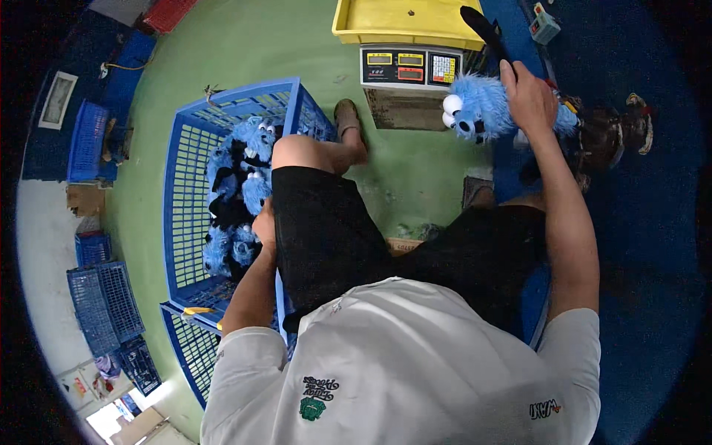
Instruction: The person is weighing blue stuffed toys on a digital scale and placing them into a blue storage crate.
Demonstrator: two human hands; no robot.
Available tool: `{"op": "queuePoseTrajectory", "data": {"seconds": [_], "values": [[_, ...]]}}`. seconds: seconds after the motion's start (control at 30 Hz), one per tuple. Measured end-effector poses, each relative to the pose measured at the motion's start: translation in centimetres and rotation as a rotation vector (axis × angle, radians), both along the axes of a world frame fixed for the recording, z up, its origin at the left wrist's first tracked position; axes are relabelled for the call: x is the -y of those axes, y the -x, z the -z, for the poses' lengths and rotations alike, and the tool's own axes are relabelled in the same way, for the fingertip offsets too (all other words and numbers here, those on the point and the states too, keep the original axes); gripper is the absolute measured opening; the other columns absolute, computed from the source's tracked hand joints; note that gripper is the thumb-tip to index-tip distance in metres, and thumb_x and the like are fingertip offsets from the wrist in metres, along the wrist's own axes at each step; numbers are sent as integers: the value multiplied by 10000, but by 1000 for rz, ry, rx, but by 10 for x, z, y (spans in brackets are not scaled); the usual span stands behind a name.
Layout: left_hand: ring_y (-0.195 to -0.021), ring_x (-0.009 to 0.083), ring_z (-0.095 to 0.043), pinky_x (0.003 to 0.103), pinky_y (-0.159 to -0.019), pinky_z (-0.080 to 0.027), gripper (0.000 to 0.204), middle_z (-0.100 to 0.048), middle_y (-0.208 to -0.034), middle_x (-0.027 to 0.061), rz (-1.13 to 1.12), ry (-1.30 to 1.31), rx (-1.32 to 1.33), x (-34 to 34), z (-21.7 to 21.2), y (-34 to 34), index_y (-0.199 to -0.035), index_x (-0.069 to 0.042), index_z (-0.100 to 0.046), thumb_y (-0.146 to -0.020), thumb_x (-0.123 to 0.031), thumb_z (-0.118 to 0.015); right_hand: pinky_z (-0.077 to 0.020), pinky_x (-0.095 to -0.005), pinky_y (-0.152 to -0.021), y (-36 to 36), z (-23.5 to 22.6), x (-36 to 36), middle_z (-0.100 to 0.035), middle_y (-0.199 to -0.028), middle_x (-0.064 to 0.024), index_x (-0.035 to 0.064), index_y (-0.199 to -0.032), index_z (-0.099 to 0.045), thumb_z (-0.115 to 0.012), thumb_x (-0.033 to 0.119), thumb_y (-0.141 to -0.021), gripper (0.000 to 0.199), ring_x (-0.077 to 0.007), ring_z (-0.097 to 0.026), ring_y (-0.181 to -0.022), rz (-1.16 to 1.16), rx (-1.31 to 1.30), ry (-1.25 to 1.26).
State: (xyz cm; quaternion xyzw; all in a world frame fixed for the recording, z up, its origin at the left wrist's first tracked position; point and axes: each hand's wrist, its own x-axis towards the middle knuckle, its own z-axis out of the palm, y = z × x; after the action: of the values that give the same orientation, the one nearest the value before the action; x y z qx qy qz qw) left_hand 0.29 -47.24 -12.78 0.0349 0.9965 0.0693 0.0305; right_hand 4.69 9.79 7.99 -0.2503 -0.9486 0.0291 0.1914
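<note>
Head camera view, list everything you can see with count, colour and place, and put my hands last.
Blue crate: one, blue, on the green floor at left.
Plush toys in crate: a pile, blue and black, count unclear.
Held plush toy: one, blue with white eyes, upper right.
Weighing scale: one, grey, at top centre.
Yellow tray: one, on the scale.
Stacked crates: several, blue, lower left.
Left hand: in the crate, on the toys.
Right hand: gripping the held plush toy.

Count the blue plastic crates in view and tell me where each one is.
6, maybe more hidden: big blue crate under left hand; one below it; one far left; three stacked lower left.
</note>
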Motion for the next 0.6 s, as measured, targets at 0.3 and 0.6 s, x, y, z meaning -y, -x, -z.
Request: {"op": "queuePoseTrajectory", "data": {"seconds": [0.3,0.6], "values": [[-764,423,-660,503,-619,-469,272,-711,-873,170,-20,93,-22,7,17,2,-1106,-168,-601,-947,-361,-495,-478,-555,-617,2,2,-1,-720,-815,-187,83,-911,-645,-406,526,-1018,514,-463,-645,-705,1,-21,-11],[-774,435,-654,506,-630,-463,276,-719,-905,162,-26,-32,-41,20,21,3,-1137,-176,-599,-942,-345,-502,-482,-558,-617,3,3,-1,-718,-795,-179,87,-883,-643,-417,512,-1013,499,-460,-645,-685,-3,-38,-42]]}}
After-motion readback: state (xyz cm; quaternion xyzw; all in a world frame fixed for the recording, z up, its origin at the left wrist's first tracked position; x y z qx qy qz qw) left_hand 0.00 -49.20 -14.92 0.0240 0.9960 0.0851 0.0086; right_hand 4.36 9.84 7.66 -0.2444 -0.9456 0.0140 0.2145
